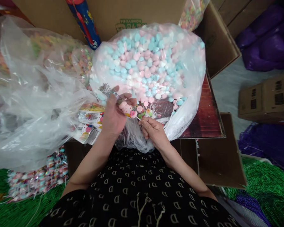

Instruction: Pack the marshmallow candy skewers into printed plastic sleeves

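My left hand is cupped around several pink candies, its thumb and fingers curled up beside them. My right hand pinches a thin white stick, whose far end reaches the candies at the left hand. Right behind both hands, a large clear plastic bag stands full of pink, blue and white round candies. Small ring-shaped colored candies lie in front of the bag's opening, close above my right hand. Printed wrappers are stacked left of my left wrist.
More clear bags with colored ring candies spread over the left side. A blue tube leans against a cardboard box at the back. Wrapped candy sticks lie low left. An open carton stands right of the dark red tabletop.
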### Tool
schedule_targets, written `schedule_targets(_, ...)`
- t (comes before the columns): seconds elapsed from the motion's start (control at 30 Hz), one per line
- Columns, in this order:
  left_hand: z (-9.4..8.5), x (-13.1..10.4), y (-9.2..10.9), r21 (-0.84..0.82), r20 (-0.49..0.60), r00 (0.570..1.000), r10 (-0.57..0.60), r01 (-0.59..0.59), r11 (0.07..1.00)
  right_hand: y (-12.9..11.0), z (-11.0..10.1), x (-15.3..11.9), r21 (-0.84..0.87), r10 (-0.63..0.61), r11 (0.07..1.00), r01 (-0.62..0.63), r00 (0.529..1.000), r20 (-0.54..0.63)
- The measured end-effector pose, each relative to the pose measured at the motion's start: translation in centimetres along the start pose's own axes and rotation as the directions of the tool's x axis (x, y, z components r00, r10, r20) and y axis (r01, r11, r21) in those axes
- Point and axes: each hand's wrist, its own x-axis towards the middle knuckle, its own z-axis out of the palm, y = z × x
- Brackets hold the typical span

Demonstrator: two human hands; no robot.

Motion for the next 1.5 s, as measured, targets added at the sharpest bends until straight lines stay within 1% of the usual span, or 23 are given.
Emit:
schedule_targets(0.07, -0.2, 0.6, 0.9, -0.016, -0.044, 0.999, 0.032, -0.033, 0.999, 0.0, -0.7, 0.0, -0.098, -0.072, 0.993, 0.068, 0.997, -0.037)
schedule_targets(0.13, -0.6, 1.3, 1.4, -0.033, -0.096, 0.994, 0.062, -0.065, 0.997, -0.3, -1.2, -0.1, -0.154, -0.102, 0.984, 0.094, 0.994, -0.047)
schedule_targets(0.23, -1.3, 2.3, 1.7, -0.048, -0.149, 0.985, 0.084, -0.092, 0.995, -0.9, -1.8, -0.5, -0.162, -0.076, 0.984, 0.075, 0.997, 0.0)
schedule_targets(0.33, -1.5, 2.7, 1.3, -0.031, -0.18, 0.98, 0.08, -0.087, 0.996, -1.4, -1.9, -1.1, -0.151, -0.001, 0.988, 0.009, 0.999, 0.055)
schedule_targets(0.43, -1.1, 2.4, 0.9, -0.028, -0.189, 0.98, 0.068, -0.075, 0.997, -1.7, -1.8, -1.4, -0.2, 0.04, 0.98, -0.021, 0.995, 0.089)
schedule_targets(0.53, -0.3, 1.7, 0.7, -0.027, -0.197, 0.978, 0.069, -0.075, 0.997, -1.9, -1.6, -1.4, -0.276, 0.029, 0.961, -0.002, 0.995, 0.092)
schedule_targets(0.6, 0.1, 1.3, 0.6, -0.031, -0.205, 0.975, 0.082, -0.09, 0.995, -1.9, -1.5, -1.3, -0.286, 0.015, 0.958, 0.008, 0.997, 0.076)
schedule_targets(0.67, 0.3, 1.1, 0.5, -0.026, -0.218, 0.972, 0.092, -0.1, 0.995, -1.7, -1.4, -1.3, -0.242, 0.024, 0.97, -0.006, 0.997, 0.073)
schedule_targets(0.73, 0.4, 1.1, 0.4, -0.011, -0.233, 0.968, 0.093, -0.098, 0.995, -1.6, -1.4, -1.3, -0.141, 0.066, 0.989, -0.051, 0.993, 0.101)
schedule_targets(0.83, 0.3, 1.2, 0.3, 0.005, -0.248, 0.964, 0.09, -0.092, 0.996, -1.6, -1.3, -1.2, 0.012, 0.18, 0.983, -0.184, 0.97, 0.163)
schedule_targets(0.9, 0.2, 1.1, 0.2, 0.026, -0.245, 0.965, 0.09, -0.086, 0.996, -1.7, -1.2, -1.1, 0.061, 0.253, 0.961, -0.269, 0.948, 0.193)
schedule_targets(0.97, 0.2, 0.9, 0.1, 0.044, -0.22, 0.971, 0.089, -0.081, 0.996, -1.9, -1.1, -0.9, 0.088, 0.292, 0.944, -0.316, 0.932, 0.215)
schedule_targets(1.07, 0.4, 0.5, -0.1, 0.017, -0.151, 0.981, 0.118, -0.116, 0.993, -2.1, -0.9, -0.8, 0.098, 0.306, 0.937, -0.335, 0.923, 0.232)
schedule_targets(1.13, 0.4, 0.3, -0.2, 0.0, -0.118, 0.982, 0.146, -0.147, 0.989, -2.0, -0.7, -0.8, 0.072, 0.288, 0.948, -0.31, 0.931, 0.225)
schedule_targets(1.17, 0.4, 0.2, -0.2, 0.002, -0.113, 0.982, 0.152, -0.153, 0.988, -1.8, -0.6, -0.9, 0.034, 0.261, 0.961, -0.274, 0.944, 0.203)
schedule_targets(1.23, 0.3, 0.2, -0.2, 0.017, -0.121, 0.984, 0.133, -0.132, 0.991, -1.3, -0.4, -0.9, -0.114, 0.159, 0.983, -0.145, 0.98, 0.118)
schedule_targets(1.27, 0.3, 0.2, -0.1, 0.019, -0.135, 0.984, 0.114, -0.113, 0.993, -1.1, -0.3, -0.9, -0.211, 0.09, 0.975, -0.072, 0.993, 0.076)
schedule_targets(1.3, 0.2, 0.3, -0.1, 0.014, -0.151, 0.984, 0.094, -0.093, 0.996, -0.8, -0.3, -0.9, -0.302, 0.017, 0.953, -0.002, 0.999, 0.046)
schedule_targets(1.37, 0.0, 0.4, -0.2, -0.009, -0.176, 0.982, 0.065, -0.067, 0.998, -0.4, -0.2, -0.8, -0.442, -0.106, 0.891, 0.107, 0.994, 0.028)
schedule_targets(1.43, 0.0, 0.5, -0.4, -0.03, -0.188, 0.981, 0.044, -0.05, 0.998, -0.3, -0.2, -0.6, -0.553, -0.203, 0.811, 0.193, 0.978, 0.044)
schedule_targets(1.5, 0.2, 0.5, -0.8, -0.033, -0.206, 0.978, 0.032, -0.04, 0.999, -0.4, -0.1, -0.4, -0.662, -0.287, 0.701, 0.265, 0.955, 0.079)
